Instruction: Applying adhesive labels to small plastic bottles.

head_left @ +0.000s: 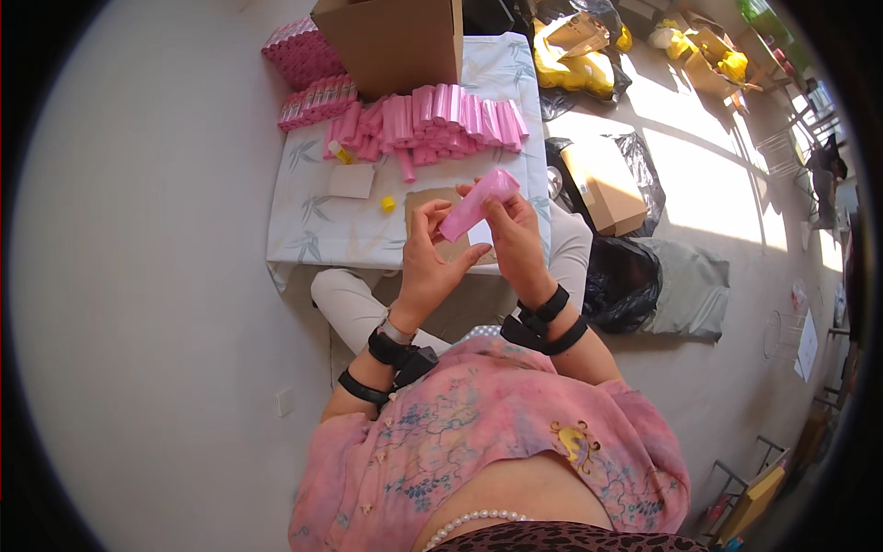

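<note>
My right hand [520, 241] grips a pink roll of thin plastic [476, 207], thumb on its near side, and holds it tilted over the table's near edge. Around the roll's lower left end, my left hand [430, 258] has its thumb and fingers spread apart; whether a fingertip touches the roll is hard to tell. Beneath the hands lies a brown cardboard piece [425, 199], with a small white paper [480, 237] partly hidden by them. Left of it are a yellow cap [388, 203], a stack of white paper slips [352, 181] and a glue stick [339, 153].
A heap of pink rolls [432, 120] spans the table's far side, before a large cardboard box [391, 46]. Packed pink bundles [317, 101] sit at the far left. Right of the table, a carton [602, 184] and black plastic bags [625, 285] lie on the floor.
</note>
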Action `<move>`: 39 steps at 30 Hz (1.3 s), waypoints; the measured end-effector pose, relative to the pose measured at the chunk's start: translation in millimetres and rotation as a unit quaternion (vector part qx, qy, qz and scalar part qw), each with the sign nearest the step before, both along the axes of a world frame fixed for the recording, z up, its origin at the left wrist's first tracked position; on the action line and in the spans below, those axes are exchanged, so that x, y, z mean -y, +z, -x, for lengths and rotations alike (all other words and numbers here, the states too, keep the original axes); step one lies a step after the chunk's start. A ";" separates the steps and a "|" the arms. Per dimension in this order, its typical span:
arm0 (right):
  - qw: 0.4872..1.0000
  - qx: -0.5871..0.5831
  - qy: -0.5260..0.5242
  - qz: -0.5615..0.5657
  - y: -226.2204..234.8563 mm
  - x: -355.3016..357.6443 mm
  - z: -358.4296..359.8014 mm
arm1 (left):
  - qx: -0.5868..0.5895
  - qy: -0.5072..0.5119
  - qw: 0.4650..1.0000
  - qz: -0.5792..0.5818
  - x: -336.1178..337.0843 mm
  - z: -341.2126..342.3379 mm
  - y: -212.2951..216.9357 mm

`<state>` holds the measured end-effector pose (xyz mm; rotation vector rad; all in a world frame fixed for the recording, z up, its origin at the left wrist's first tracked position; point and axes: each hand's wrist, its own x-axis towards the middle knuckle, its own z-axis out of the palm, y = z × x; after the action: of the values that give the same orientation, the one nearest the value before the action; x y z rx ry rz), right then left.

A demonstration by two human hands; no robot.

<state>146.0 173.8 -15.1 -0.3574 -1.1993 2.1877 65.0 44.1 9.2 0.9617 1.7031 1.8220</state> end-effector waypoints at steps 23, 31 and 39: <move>0.988 -0.107 0.005 0.112 -15.5 -4.7 -5.3 | 0.014 0.146 0.989 -0.002 -46.6 -10.4 -34.4; 0.995 -0.070 -0.041 0.061 -11.9 -1.1 1.3 | -0.107 0.218 0.970 0.026 -50.0 -6.1 -30.4; 0.987 -0.088 -0.046 0.125 -16.0 2.8 8.8 | -0.077 0.212 0.974 -0.003 -51.7 -16.5 -19.4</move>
<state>137.2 171.0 -31.1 -0.3069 -0.8004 2.2396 81.5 95.7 -10.3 0.8023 2.1290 2.0572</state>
